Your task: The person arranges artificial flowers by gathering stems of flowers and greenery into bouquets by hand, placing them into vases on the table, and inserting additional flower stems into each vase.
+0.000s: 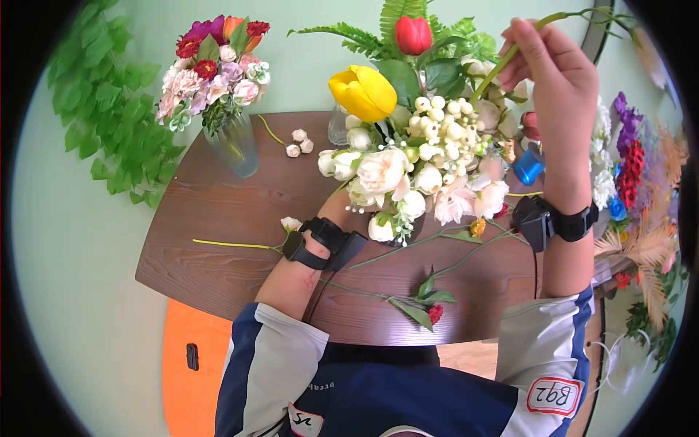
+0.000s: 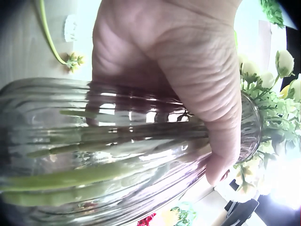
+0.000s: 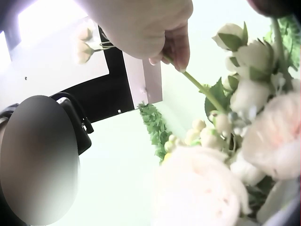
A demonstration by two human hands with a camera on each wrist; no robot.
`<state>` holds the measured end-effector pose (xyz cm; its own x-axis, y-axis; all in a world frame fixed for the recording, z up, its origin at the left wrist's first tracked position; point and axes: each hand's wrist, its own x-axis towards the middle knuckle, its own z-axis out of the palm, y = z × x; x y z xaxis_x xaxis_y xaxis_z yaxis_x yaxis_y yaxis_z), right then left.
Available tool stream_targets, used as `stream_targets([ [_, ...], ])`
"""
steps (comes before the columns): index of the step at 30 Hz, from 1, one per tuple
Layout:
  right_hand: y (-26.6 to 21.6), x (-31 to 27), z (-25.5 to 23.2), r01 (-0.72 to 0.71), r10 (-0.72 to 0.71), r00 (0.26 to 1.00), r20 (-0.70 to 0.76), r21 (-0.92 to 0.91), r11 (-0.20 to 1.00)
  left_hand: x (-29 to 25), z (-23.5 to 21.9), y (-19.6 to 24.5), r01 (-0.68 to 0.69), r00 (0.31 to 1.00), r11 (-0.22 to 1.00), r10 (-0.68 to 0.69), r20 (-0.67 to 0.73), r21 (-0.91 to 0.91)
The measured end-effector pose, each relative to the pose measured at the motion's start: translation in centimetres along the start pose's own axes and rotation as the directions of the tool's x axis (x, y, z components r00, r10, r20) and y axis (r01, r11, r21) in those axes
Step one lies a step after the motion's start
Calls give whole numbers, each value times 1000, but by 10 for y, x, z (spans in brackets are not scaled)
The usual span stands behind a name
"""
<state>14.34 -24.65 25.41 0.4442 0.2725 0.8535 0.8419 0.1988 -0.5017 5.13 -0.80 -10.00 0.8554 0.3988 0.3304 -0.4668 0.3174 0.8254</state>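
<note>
At 2 o'clock, head view: right hand [image 1: 561, 84] pinches a green stem [image 1: 494, 75], lower end among the bouquet [image 1: 428, 178] at its 8 o'clock. Left hand [image 2: 188, 66] curled round the glass vase [image 2: 127, 150]. I'd brace glass, feed slowly.

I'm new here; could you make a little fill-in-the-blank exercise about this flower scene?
1. The right hand pinches a flower's green ____.
2. The left hand grips the see-through ____ in which the bouquet stands.
3. In the head view, the big tulip left of the red tulip is coloured ____.
4. The wooden tabletop is coloured ____.

Missing words: stem; vase; yellow; brown.
</note>
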Motion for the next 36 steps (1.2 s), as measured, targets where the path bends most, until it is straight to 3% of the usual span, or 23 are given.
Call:
stream_targets([
  [1, -1, -2, 2, -81, 82, 996, 27, -21, 996, 4, 2, 0, -1, 1000, 1000, 1, -1, -5],
  [2, 4, -2, 1, -100, 95, 988, 125, 34, 994, 5, 3, -1, -2, 1000, 1000, 2, -1, -10],
  [7, 11, -25, 10, -141, 136, 957, 255, 2, 990, -6, 0, -2, -1, 1000, 1000, 1, 3, -30],
  [9, 17, -29, 5, -70, 31, 970, 242, 151, 986, 3, 2, -2, 7, 1000, 999, -7, 1, -40],
  [11, 19, -28, 0, -26, -11, 961, 275, 130, 991, -5, -5, 1, 23, 1000, 998, -23, 0, -51],
  [15, 18, -30, 2, -16, 13, 980, 197, 15, 1000, -1, -1, 1, 46, 999, 996, -45, 18, -73],
  [17, 20, -31, 4, 140, -68, 963, 260, -266, 954, -1, -3, 0, 58, 998, 995, -55, 31, -87],
  [19, 27, -38, 7, -161, 162, 953, 255, -23, 987, -12, -10, 2, 68, 997, 993, -64, 45, -94],
  [20, 24, -37, 5, 10, 39, 952, 304, -158, 987, 15, 11, -5, 73, 996, 993, -68, 51, -96],
  [21, 21, -35, 3, 185, -73, 927, 368, -278, 943, -3, -4, 0, 77, 996, 992, -72, 56, -96],
  [22, 22, -32, 3, 46, 90, 910, 404, -315, 948, 53, 22, -5, 82, 995, 992, -77, 61, -96],
  [25, 19, -27, 1, -111, 290, 840, 458, -379, 919, 70, 26, -4, 95, 993, 990, -88, 75, -104],
  [26, 28, -28, 0, -112, 291, 841, 455, -381, 918, 74, 24, -3, 99, 993, 989, -91, 79, -107],
  [27, 45, -32, -1, -19, 172, 902, 397, -360, 933, 59, 20, -4, 102, 992, 989, -93, 83, -111],
  [28, 54, -34, -2, 76, 46, 942, 333, -346, 935, -5, -10, 2, 104, 992, 988, -94, 87, -115],
  [29, 48, -31, -1, 76, 47, 942, 332, -348, 935, -7, -11, 3, 107, 991, 987, -96, 90, -119],
  [31, 30, -24, 2, 360, -327, 910, 256, -92, 929, 1, -8, 3, 119, 990, 985, -107, 92, -128],
  [32, 28, -21, 2, 268, -255, 953, 165, -59, 962, -11, -13, 5, 125, 989, 983, -113, 93, -132],
  [33, 4, -24, 0, 309, -293, 942, 164, -86, 947, -14, -16, 6, 130, 989, 982, -117, 94, -137],
  [36, 18, -26, 1, 318, -309, 937, 161, -39, 947, -18, -19, 8, 140, 987, 979, -127, 95, -149],
])
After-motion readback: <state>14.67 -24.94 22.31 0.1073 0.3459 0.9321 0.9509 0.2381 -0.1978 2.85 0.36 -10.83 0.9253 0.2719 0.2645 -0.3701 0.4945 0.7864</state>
